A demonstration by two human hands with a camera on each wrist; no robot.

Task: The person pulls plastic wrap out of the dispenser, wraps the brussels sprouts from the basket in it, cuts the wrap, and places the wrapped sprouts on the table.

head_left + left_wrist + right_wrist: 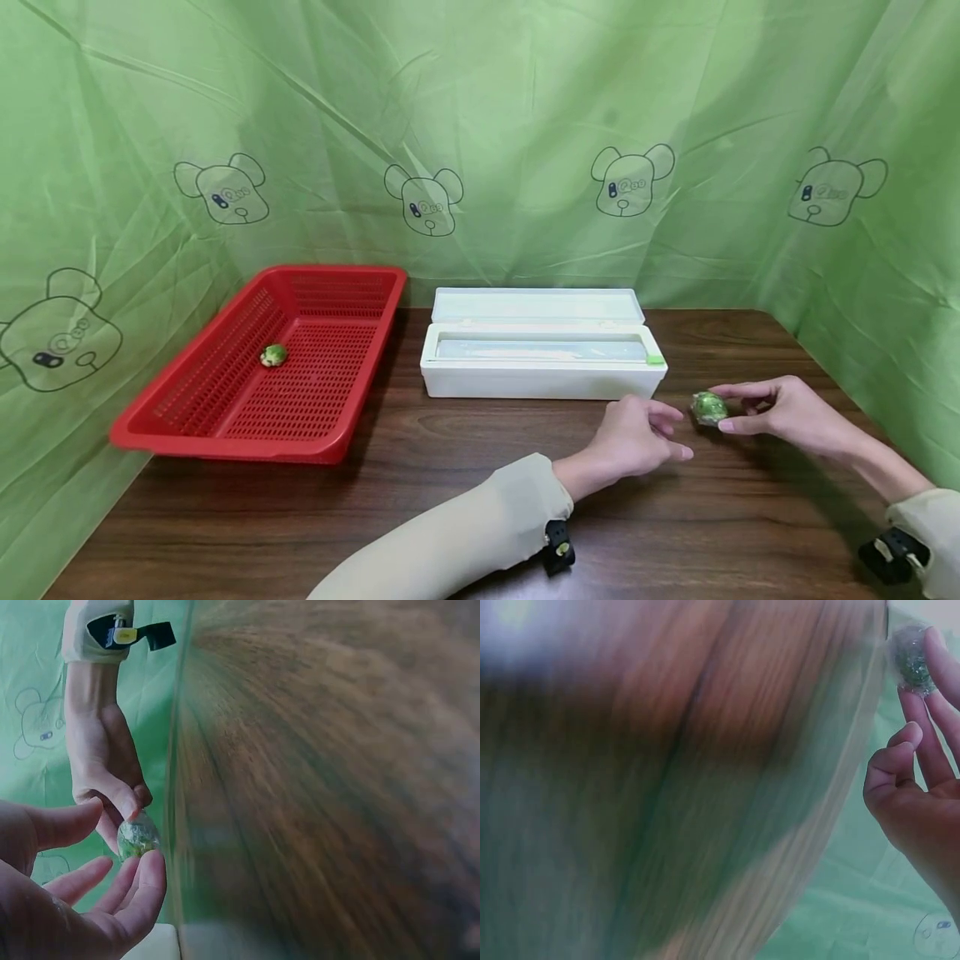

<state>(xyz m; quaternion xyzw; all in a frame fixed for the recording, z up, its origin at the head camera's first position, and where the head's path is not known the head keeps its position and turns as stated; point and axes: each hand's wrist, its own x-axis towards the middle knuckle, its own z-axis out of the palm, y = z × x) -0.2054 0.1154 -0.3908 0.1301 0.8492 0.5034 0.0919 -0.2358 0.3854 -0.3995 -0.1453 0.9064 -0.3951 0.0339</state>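
Between thumb and fingers, my right hand pinches a Brussels sprout wrapped in clear plastic film, at the right of the table. The shiny film around the sprout shows in the right wrist view too. My left hand is just left of it, fingers loosely bent and spread from the thumb, holding nothing. Seen from the left wrist, its fingertips overlap the lower edge of the wrapped sprout. Another Brussels sprout lies in the red plastic basket at the left.
Behind my hands stands a white cling film box, its lid raised, a film roll inside and a green piece at its right end. Green curtain hangs behind and beside the brown wooden table.
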